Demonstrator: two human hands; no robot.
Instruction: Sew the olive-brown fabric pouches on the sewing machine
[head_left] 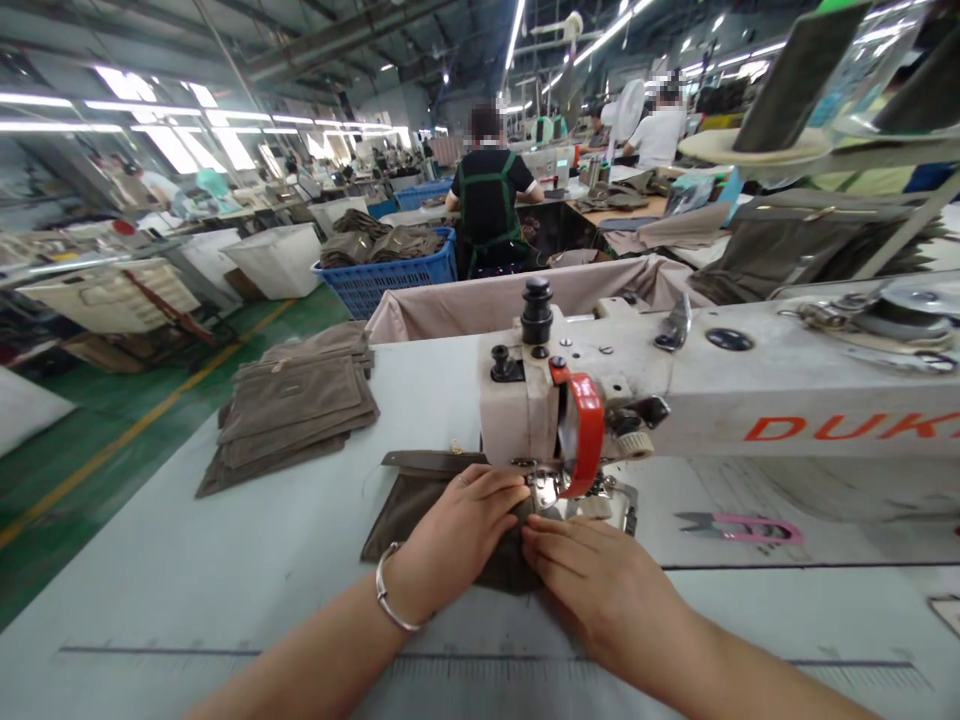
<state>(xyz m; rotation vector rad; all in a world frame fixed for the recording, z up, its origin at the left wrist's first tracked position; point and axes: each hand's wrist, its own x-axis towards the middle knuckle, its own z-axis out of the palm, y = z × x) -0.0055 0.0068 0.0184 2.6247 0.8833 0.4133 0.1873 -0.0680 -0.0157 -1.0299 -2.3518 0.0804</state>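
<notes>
My left hand, with a silver bangle on the wrist, lies flat on a dark olive fabric piece and presses it against the table. Beside it, my right hand also rests flat on the fabric, fingertips pointing toward the presser foot. The fabric sits under the head of a white sewing machine with a red guard. Both hands have their fingers stretched out and touch each other near the needle.
A stack of olive fabric pieces lies on the table to the left. Pink-handled snips lie under the machine arm. A blue crate of fabric and a person in a black shirt are behind.
</notes>
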